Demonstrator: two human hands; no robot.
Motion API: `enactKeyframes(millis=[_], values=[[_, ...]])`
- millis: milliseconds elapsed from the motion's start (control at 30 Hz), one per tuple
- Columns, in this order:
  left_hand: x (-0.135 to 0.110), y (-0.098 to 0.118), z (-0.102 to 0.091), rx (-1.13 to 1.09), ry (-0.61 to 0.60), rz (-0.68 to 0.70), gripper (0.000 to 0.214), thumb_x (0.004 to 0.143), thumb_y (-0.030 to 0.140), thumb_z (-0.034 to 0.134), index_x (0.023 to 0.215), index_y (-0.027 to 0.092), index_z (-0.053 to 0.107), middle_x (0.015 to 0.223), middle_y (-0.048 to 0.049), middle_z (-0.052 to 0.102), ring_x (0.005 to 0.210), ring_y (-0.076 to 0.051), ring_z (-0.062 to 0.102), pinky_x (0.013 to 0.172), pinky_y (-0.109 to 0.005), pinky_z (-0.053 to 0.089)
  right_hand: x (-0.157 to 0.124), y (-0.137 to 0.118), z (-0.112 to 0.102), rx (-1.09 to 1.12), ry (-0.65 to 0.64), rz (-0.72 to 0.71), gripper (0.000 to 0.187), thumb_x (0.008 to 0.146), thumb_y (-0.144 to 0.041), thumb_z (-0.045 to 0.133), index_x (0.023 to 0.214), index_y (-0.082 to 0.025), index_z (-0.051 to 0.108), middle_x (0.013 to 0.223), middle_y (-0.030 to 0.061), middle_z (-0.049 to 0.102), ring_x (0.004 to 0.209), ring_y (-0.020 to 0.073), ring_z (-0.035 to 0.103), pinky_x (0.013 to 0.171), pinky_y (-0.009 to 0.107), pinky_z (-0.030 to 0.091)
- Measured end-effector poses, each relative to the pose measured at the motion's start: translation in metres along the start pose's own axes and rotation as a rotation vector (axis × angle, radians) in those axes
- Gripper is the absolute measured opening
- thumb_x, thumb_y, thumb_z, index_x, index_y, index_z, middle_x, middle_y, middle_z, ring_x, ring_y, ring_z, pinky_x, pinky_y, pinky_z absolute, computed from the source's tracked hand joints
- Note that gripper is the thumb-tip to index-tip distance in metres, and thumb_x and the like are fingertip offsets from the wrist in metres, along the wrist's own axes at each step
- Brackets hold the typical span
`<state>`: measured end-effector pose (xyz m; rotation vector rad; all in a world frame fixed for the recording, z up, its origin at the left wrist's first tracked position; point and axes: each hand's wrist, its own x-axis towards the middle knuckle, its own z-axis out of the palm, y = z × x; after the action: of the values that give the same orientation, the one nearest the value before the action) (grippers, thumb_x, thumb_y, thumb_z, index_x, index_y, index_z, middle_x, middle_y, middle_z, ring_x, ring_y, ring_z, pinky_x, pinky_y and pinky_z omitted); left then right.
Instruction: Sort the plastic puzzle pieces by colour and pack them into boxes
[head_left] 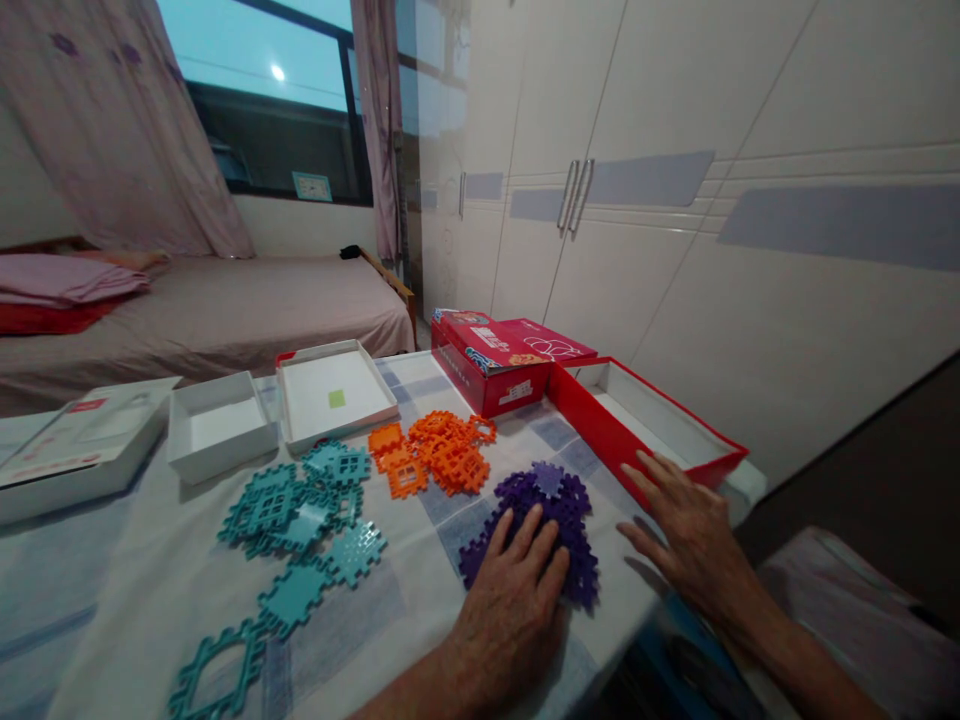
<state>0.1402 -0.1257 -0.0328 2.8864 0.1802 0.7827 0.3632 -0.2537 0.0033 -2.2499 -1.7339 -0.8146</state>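
My left hand (517, 590) lies with fingers spread on a pile of purple notched building tiles (577, 545), partly covering them. One lighter purple tile (548, 479) rests on top. My right hand (686, 515) is open at the near side of a long red box (611, 430) with a white inside; its fingertips are at the box's outer wall, and I cannot tell if they press on it. Behind the purple pile is a heap of orange tiles (450, 455). Left of that, turquoise tiles (300, 525) are scattered toward the front, with a turquoise open-frame tile (219, 675) nearest me.
A closed red printed box (487, 365) stands at the table's back. A shallow white lid (341, 395), a small white open box (221, 425) and a white printed box (86, 440) line the left. The checked tablecloth (135, 610) ends at the right, before a pale seat (847, 600).
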Motion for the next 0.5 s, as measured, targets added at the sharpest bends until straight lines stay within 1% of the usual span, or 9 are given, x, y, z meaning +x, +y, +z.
enactKeyframes(millis=[100,167,233,300,400,500], values=[[0.000,-0.001,0.002,0.002,0.011,0.004,0.040,0.092,0.037,0.043,0.126,0.018,0.052,0.140,-0.0062,0.050,0.137,-0.026,0.031,0.113,-0.048,0.022,0.003,0.020,0.005,-0.072,0.077,0.173,0.052,0.089,-0.043,0.042,0.134,-0.015,0.041,0.139,0.0185,0.042,0.127,0.0326,0.041,0.090,0.047,0.042],[0.000,-0.001,0.003,0.006,0.019,0.007,0.040,0.091,0.037,0.044,0.126,0.018,0.053,0.139,-0.0066,0.051,0.137,-0.027,0.032,0.112,-0.049,0.024,0.006,0.035,0.009,-0.112,0.094,0.234,0.048,0.089,-0.040,0.042,0.127,-0.011,0.046,0.126,0.0195,0.052,0.117,0.0322,0.048,0.086,0.045,0.044],[0.000,-0.002,0.004,0.015,0.018,0.012,0.040,0.091,0.037,0.045,0.126,0.019,0.053,0.139,-0.0067,0.051,0.136,-0.027,0.033,0.111,-0.049,0.026,0.011,0.050,0.013,-0.113,0.057,0.201,0.038,0.089,-0.036,0.042,0.115,-0.011,0.053,0.109,0.0167,0.060,0.106,0.0300,0.054,0.086,0.043,0.045],[0.000,-0.003,0.004,0.026,0.012,0.024,0.041,0.091,0.037,0.045,0.126,0.018,0.053,0.139,-0.0070,0.050,0.136,-0.028,0.033,0.110,-0.050,0.028,0.016,0.064,0.017,-0.095,0.013,0.162,0.031,0.088,-0.035,0.041,0.103,-0.013,0.057,0.100,0.0140,0.061,0.098,0.0278,0.056,0.084,0.042,0.045],[0.000,-0.005,0.006,0.042,0.017,0.040,0.042,0.090,0.038,0.044,0.126,0.019,0.052,0.139,-0.0068,0.050,0.136,-0.028,0.032,0.110,-0.050,0.028,0.021,0.082,0.021,-0.084,-0.013,0.179,0.030,0.087,-0.036,0.041,0.099,-0.015,0.059,0.102,0.0127,0.062,0.094,0.0269,0.057,0.076,0.040,0.047],[0.000,-0.005,0.006,0.044,0.033,0.035,0.041,0.090,0.038,0.045,0.125,0.019,0.053,0.139,-0.0061,0.050,0.137,-0.027,0.031,0.111,-0.049,0.026,0.022,0.093,0.024,-0.070,-0.023,0.186,0.032,0.086,-0.037,0.040,0.100,-0.016,0.060,0.104,0.0126,0.062,0.097,0.0273,0.057,0.075,0.040,0.047]])
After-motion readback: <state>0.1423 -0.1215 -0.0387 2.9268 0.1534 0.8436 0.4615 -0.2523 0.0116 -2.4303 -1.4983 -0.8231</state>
